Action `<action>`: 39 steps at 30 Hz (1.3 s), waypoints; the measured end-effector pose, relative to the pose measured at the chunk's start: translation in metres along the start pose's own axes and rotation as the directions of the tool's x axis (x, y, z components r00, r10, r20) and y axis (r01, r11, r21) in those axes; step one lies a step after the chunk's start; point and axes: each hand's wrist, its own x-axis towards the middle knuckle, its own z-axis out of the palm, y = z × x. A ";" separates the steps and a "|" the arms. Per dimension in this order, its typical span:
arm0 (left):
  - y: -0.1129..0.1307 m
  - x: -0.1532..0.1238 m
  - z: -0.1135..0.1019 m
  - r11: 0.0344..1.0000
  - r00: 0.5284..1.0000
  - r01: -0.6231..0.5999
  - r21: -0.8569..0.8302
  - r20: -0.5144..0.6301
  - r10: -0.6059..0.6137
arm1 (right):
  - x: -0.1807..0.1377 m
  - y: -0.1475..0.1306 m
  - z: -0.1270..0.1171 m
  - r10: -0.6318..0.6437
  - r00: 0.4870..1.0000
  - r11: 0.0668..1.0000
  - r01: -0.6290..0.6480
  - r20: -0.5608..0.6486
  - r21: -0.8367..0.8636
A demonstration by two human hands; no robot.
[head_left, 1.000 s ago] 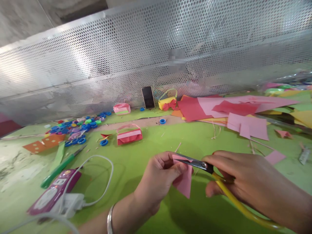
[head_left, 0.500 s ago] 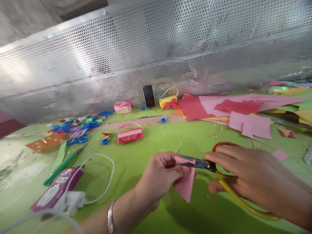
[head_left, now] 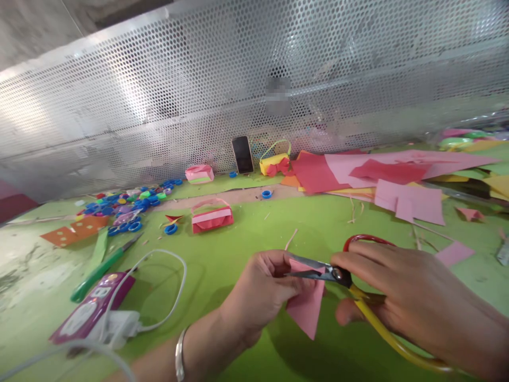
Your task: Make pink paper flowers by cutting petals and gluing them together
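My left hand [head_left: 262, 297] pinches a pink piece of paper [head_left: 308, 310] between thumb and fingers, just above the green table. The paper's lower part hangs down to a point. Around the handles of a pair of scissors [head_left: 338, 274], one red and one yellow, my right hand [head_left: 409, 297] is closed. The scissors' blades are slightly apart and reach across the paper's upper part, their tips close to my left fingers. A small red paper bag [head_left: 212, 218] with a pink band and handle stands beyond my left hand.
Sheets of red and pink paper [head_left: 318, 172] lie at the back right. A phone [head_left: 242, 155] leans on the perforated metal panel [head_left: 191, 95], beside a yellow paper bag [head_left: 274, 165]. At left are blue caps [head_left: 135, 226], a green-handled knife [head_left: 97, 274] and a purple power strip [head_left: 93, 307] with a white cable.
The scissors' blades have parted a little around the paper. The paper's hanging part has shifted slightly right and down. Both hands stay in nearly the same place.
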 end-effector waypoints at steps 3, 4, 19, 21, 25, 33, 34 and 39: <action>0.000 -0.001 0.000 1.000 1.000 0.005 0.014 -0.006 -0.005 | 0.000 0.002 -0.002 -0.017 1.000 1.000 0.016 -0.012 -0.027; 0.000 -0.001 0.000 1.000 1.000 0.013 0.019 -0.012 -0.012 | 0.001 0.002 -0.003 -0.030 0.999 0.999 0.030 -0.022 -0.035; 0.003 -0.001 0.001 0.995 0.995 0.085 0.042 -0.048 -0.083 | 0.002 0.005 -0.007 -0.102 0.993 0.991 0.096 -0.064 -0.095; 0.003 0.000 0.001 0.995 0.994 0.093 0.047 -0.052 -0.091 | 0.002 0.005 -0.007 -0.110 0.992 0.989 0.103 -0.061 -0.109; 0.002 0.001 0.000 0.993 0.995 0.093 0.074 -0.033 -0.091 | 0.005 0.004 -0.008 -0.119 0.990 0.985 0.109 -0.068 -0.134; 0.000 -0.002 -0.003 0.989 0.996 0.075 0.131 0.038 -0.081 | 0.004 0.005 -0.014 0.078 0.992 0.988 -0.063 -0.103 0.143; 0.000 -0.002 -0.003 0.987 0.996 0.074 0.142 0.041 -0.080 | 0.004 0.004 -0.012 0.198 0.979 0.951 -0.178 -0.057 0.252; -0.002 -0.001 0.000 0.957 0.992 0.108 0.268 0.032 -0.121 | 0.008 -0.008 -0.002 0.568 0.756 0.364 -0.586 0.326 0.724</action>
